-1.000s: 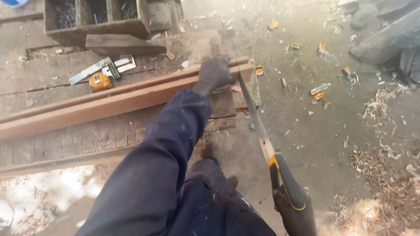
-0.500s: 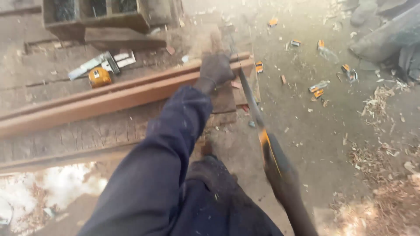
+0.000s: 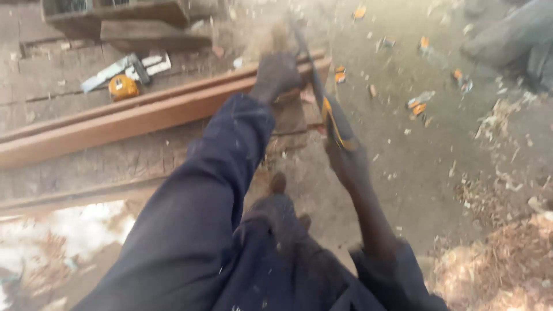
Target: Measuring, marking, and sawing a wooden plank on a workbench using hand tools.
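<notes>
Gripping the yellow-and-black handle of a handsaw (image 3: 328, 109), the right hand (image 3: 345, 164) was closed tight around it, the blade running up and away across the end of a long reddish wooden plank (image 3: 144, 118); the picture was smeared there, so I could not tell whether the teeth sat in the cut. The left hand (image 3: 276, 75) lay pressed down flat on the plank just beside the blade, wrapped over its upper edge, seemingly to pin the wood against the saw's pull; the dark blue sleeve (image 3: 224, 167) reached straight out to it. The plank rested across a worn timber bench (image 3: 115, 161), its cut end overhanging, which would let an offcut drop free. Behind the plank, well apart from the hands, a yellow tape measure (image 3: 123, 87) lay touching a metal try square (image 3: 124, 68), within reach but clear of the saw. Further back stood an open wooden box (image 3: 115, 14); its inside was cut off by the frame and I could not tell what it held. Wood shavings (image 3: 495, 253) lay heaped on the dirt floor (image 3: 415, 161).
</notes>
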